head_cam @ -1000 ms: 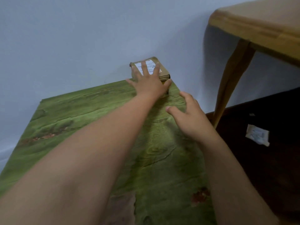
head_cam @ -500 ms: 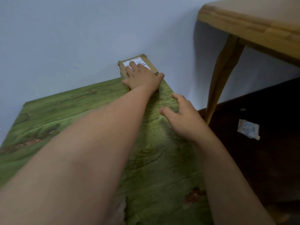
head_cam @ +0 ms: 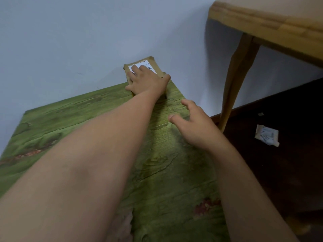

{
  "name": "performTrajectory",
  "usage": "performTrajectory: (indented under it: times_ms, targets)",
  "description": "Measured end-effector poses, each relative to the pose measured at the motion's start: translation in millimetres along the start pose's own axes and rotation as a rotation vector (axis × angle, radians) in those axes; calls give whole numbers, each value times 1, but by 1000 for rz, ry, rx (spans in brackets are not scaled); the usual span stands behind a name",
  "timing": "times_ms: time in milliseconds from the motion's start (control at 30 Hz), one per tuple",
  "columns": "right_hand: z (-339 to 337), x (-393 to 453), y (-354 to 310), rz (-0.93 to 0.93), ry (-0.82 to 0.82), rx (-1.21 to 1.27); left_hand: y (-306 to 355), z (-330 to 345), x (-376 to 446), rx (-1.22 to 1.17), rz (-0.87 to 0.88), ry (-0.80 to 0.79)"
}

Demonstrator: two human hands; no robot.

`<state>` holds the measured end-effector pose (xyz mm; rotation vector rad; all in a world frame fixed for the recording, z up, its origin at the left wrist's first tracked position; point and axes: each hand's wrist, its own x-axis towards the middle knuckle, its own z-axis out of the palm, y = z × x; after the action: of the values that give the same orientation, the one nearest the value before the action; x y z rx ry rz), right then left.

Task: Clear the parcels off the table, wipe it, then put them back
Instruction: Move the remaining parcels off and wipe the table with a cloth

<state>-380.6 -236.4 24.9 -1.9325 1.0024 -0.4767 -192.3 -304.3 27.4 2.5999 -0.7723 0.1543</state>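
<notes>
Our left fingers (head_cam: 139, 70) have slid further over the cardboard parcel (head_cam: 157, 67) at the green surface's (head_cam: 70, 119) far corner, thumb hooking its side; right hand (head_cam: 194, 126) hovers loosely spread, empty.

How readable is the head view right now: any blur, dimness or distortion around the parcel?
Head view: dim, flat light, no glare; the parcel label is too soft to read under the left hand; the floor at right is nearly black; wide-angle stretch swells the near forearms; the wooden table casts a soft wall shadow.
</notes>
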Motion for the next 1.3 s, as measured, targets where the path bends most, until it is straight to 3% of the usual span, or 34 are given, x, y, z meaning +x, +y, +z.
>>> performTrajectory:
  times_ms: [167, 633, 800, 1000, 1300]
  targets:
    - [2, 2, -1, 7, -11, -1, -7, -8, 2, -74, -33, 4]
    - [32, -15, -19, -27, -62, -8, -79, -59, -1, -794, -300, 13]
    - [41, -25, -23, -49, -75, -31, -104, -77, -22, -1157, -401, -60]
    - [43, -42, -25, -88, -91, -58, -141, -95, -53, -1501, -351, -306]
    - [50, -69, -25, -118, -98, -64, -185, -147, -141, -1488, -414, -412]
